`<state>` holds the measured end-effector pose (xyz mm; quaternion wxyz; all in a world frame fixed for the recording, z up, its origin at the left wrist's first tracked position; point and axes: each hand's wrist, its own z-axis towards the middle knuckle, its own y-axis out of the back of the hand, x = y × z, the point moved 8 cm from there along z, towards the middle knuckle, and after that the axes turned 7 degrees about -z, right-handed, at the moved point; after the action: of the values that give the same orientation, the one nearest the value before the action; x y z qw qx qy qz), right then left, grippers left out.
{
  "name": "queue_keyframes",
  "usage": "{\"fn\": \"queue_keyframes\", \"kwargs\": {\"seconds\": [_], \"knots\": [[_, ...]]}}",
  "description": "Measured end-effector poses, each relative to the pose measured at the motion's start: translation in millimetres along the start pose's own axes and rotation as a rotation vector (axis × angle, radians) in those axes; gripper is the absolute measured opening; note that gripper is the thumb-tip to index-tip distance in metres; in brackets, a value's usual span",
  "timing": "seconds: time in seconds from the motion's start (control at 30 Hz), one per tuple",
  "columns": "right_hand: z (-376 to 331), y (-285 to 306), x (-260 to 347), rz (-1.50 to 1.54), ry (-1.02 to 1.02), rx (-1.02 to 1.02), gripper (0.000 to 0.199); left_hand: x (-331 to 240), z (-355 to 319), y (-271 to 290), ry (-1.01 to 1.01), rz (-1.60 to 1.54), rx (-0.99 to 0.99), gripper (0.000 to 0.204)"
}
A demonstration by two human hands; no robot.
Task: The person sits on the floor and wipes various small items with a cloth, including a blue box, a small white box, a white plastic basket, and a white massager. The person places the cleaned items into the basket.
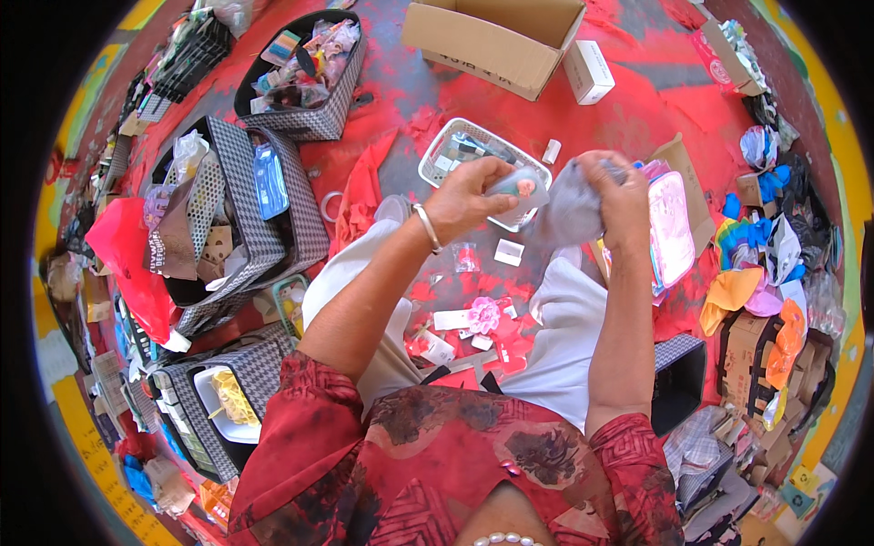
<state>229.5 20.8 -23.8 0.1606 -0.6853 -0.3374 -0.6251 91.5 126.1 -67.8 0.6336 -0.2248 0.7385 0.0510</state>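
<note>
From far away, my left grip (466,196) pinches a clear packet (525,187) and my right grip (625,200) hugs a grey bundle (566,211); I'd hold softly beside the one o'clock basket (433,148).

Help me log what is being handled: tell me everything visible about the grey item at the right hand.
The grey item looks soft and crumpled, its lower edges blurred; cloth or plastic, I cannot tell. The right hand has it bunched in its grip, with the bulk spreading to the left of the fingers in the picture, near the right end of the white basket. No print shows on it.
</note>
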Motion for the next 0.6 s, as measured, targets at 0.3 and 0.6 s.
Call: {"fn": "queue_keyframes", "kwargs": {"seconds": [0.3,0.6], "knots": [[-13,-3,-23,-0.616,0.053,0.090,0.021,35,-18,-47,-0.006,0.022,0.080,0.030],[1,16,-10,-0.503,0.175,-0.166,0.022,19,5,44,-0.202,-0.150,-0.185,0.016]]}}
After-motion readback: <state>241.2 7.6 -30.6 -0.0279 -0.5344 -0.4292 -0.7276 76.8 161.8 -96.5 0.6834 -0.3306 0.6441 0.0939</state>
